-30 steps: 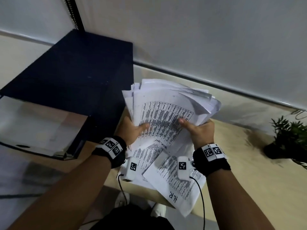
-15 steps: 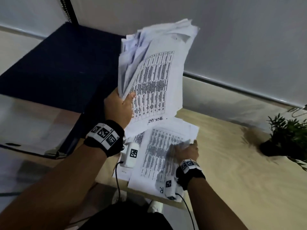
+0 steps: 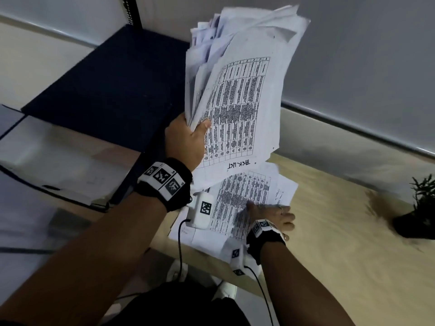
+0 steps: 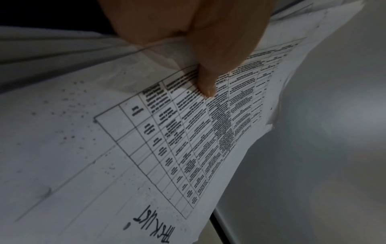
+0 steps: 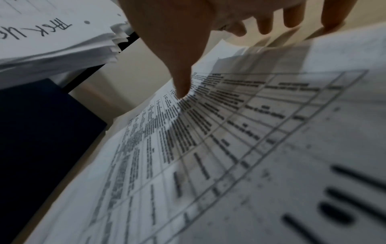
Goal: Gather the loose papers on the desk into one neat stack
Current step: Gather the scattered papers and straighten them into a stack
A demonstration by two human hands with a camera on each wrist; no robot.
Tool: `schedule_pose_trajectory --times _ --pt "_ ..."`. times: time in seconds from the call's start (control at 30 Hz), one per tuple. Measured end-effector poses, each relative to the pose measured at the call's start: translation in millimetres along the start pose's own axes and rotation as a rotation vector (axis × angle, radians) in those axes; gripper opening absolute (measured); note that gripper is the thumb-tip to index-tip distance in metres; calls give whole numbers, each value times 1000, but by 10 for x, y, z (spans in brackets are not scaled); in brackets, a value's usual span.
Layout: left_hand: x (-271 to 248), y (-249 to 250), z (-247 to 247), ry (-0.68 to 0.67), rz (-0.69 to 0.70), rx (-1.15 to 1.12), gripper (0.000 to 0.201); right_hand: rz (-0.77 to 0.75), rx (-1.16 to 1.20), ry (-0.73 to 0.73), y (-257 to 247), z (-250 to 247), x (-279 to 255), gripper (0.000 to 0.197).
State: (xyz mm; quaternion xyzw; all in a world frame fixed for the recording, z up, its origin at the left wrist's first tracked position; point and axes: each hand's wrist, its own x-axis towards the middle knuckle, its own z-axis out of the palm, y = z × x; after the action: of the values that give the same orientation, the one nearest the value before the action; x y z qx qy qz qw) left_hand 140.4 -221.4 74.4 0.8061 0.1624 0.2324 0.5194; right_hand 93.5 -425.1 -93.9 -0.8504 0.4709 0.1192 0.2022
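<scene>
Fingers (image 4: 208, 82) of the left hand (image 3: 186, 142) pinch a ragged bundle of white printed papers (image 3: 237, 90) upright; the right hand's (image 3: 270, 214), spread, press loose printed sheets (image 3: 237, 196) on the pale wooden table (image 3: 341, 231) directly below.

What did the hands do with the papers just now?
The left hand lifted the bundle of papers up, holding it alone. The right hand let go and dropped to the sheets on the desk, thumb pressing on top. The plant and dark box stayed put.
</scene>
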Motion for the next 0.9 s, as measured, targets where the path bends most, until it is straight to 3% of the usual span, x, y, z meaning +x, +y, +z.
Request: schedule_pose_trajectory --times 0.07,0.17,0.2,0.27,0.33,0.53,0.7,0.83,0.9 --pt "4 5 -5 6 -4 -9 25 6 -40 -71 -29 10 -39 137" --pt "20 31 -2 6 -18 -19 25 28 -1 -114 -100 3 -45 142" --pt "28 39 -1 5 -19 -18 25 -23 -2 -148 -91 -4 -40 136" --pt "40 56 -6 3 -27 -25 24 -149 -27 -264 -44 4 -19 106" --pt "43 60 -7 0 -28 -39 25 -163 124 -340 19 35 52 84" --pt "-13 -51 -4 -46 -63 -48 25 -103 222 -249 80 -356 65 31" --pt "-115 -272 69 -103 -176 -46 22 -228 254 -49 153 -1028 225 43" --pt "-239 -639 225 -271 -339 60 22 -397 279 224 45 -1592 251 30" --pt "-282 -902 301 -374 -424 192 34 -474 287 295 -31 -1886 193 30"
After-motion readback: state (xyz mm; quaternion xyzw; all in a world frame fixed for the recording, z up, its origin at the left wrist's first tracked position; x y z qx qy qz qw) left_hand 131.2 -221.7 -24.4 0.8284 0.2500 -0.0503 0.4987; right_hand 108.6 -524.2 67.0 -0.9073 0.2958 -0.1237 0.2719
